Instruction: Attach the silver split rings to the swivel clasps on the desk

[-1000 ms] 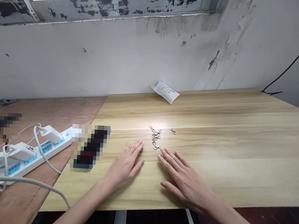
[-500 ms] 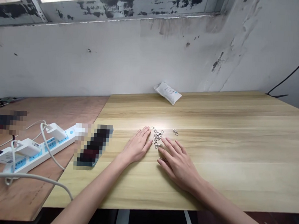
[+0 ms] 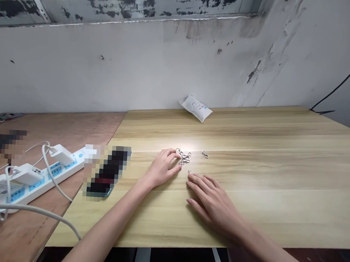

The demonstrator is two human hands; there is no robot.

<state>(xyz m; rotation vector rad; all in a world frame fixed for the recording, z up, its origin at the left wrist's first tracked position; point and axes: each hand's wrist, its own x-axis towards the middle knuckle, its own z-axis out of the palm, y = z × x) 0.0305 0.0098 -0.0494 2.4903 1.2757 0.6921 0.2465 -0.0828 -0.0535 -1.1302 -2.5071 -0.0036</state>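
A small tangle of silver metal clasps and rings [image 3: 184, 157] lies on the light wood tabletop [image 3: 267, 180], just past the fingertips of my left hand [image 3: 163, 168]. That hand is curled, its fingers touching or almost touching the tangle, and I cannot tell whether it holds a piece. A single swivel clasp [image 3: 204, 154] lies apart to the right. My right hand [image 3: 214, 200] rests flat with its fingers spread, and its fingertips lie beside a small metal piece [image 3: 189, 172]. Another metal piece [image 3: 187, 185] is partly hidden under those fingertips.
A pixelated, blurred object [image 3: 107, 172] lies at the table's left side. Further left, a white power strip [image 3: 38, 180] with plugged-in chargers and cables sits on a lower plywood table [image 3: 62, 128]. A white packet [image 3: 195, 108] lies against the wall.
My left hand has curled its fingers beside the tangle, which now looks more bunched. The lowest clasp no longer lies at the tangle's lower end. My right hand has barely moved.
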